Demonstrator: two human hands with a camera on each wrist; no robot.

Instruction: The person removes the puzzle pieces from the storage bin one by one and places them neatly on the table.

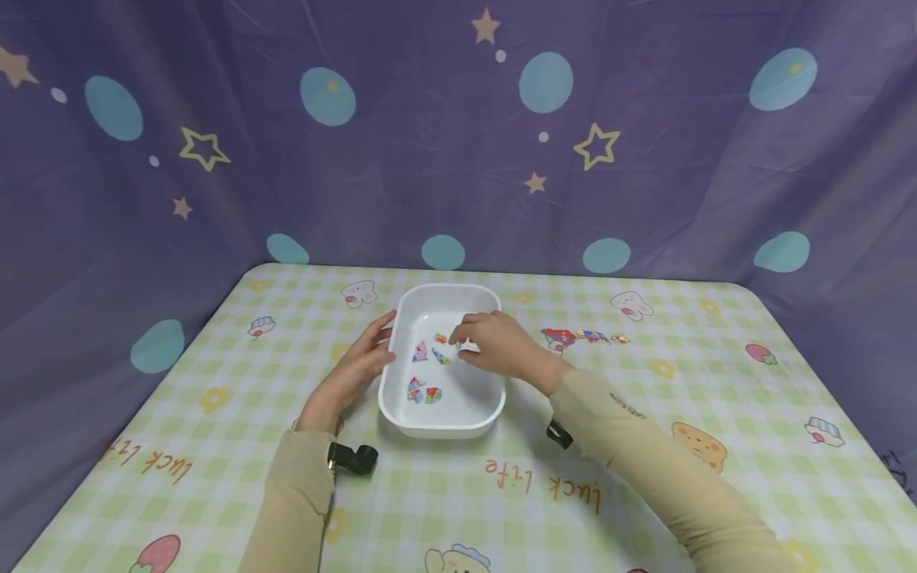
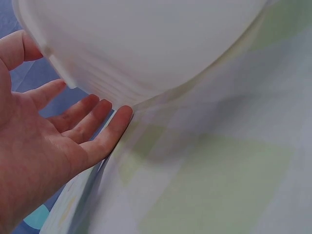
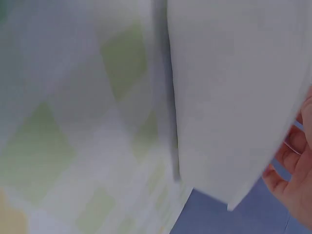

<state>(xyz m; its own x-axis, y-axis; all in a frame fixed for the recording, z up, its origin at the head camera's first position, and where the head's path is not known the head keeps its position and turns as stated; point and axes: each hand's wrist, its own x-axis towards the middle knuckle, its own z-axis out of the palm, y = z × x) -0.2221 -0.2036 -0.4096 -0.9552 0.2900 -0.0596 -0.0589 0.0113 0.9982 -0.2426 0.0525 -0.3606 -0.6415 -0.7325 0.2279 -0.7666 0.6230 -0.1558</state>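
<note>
A white rectangular plastic tray (image 1: 442, 431) holds several small, flat, colourful printed pieces, among them a pinkish piece (image 1: 419, 351) and a red-green piece (image 1: 433, 395). My left hand (image 1: 356, 370) rests along the tray's left side; in the left wrist view its fingertips (image 2: 125, 115) touch the outer wall. Over the tray's right rim reaches my right hand (image 1: 497, 344), its bent fingers low inside near the printed pieces. Something pale shows between thumb and fingers, too small to make out. The tray wall (image 3: 234, 97) hides most of that hand in the right wrist view.
Right of the tray, a short row of colourful printed pieces (image 1: 559, 339) lies on the table. The green checked tablecloth (image 1: 236, 477) carries cartoon prints. A purple curtain (image 1: 444, 159) with stars and ovals hangs behind the table's far edge.
</note>
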